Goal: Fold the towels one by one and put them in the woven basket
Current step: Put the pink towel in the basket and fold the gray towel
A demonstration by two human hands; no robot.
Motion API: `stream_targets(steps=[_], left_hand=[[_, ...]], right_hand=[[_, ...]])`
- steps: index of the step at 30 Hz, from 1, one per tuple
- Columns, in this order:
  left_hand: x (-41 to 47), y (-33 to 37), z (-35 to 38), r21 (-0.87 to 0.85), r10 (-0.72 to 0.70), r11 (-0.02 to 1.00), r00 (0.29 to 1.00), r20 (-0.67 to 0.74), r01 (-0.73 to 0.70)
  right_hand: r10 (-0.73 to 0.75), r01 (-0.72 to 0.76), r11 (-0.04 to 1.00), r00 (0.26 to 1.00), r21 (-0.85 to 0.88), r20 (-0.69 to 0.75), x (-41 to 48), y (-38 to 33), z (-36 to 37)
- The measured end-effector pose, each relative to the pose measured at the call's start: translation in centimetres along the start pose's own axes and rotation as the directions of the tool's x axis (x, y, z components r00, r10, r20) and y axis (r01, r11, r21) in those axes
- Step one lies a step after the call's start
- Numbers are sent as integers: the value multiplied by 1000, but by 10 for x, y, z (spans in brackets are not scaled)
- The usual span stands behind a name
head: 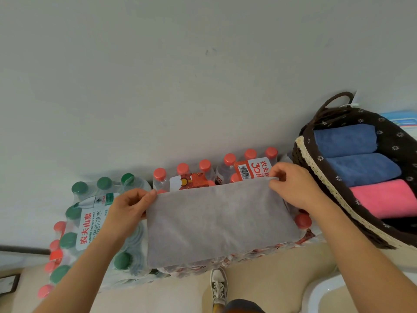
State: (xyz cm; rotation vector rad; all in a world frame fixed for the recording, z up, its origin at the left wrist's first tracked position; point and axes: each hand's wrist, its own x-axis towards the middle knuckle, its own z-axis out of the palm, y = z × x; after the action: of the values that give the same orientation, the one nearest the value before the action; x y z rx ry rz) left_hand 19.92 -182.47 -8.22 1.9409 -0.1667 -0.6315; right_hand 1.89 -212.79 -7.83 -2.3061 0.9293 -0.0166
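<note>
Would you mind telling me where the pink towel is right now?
In the head view, far right, the pink towel lies folded in the woven basket, next to the nearer of two blue towels.

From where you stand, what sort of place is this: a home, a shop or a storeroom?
Probably a storage corner in a home or small shop. Shrink-wrapped packs of bottled water stand against a bare wall, and the grey towel lies on top of them, beside a woven basket.
</note>
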Motion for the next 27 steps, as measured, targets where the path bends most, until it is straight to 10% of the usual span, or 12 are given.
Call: stream_targets(steps=[17,27], left_hand=[[7,2,3,21,-101,994,982,-158,105],[3,13,-10,319,-174,939,978,118,129]], right_hand=[[-62,74,963,997,-259,56,1,0,6],[24,64,967,941,-245,337,18,-15,-5]])
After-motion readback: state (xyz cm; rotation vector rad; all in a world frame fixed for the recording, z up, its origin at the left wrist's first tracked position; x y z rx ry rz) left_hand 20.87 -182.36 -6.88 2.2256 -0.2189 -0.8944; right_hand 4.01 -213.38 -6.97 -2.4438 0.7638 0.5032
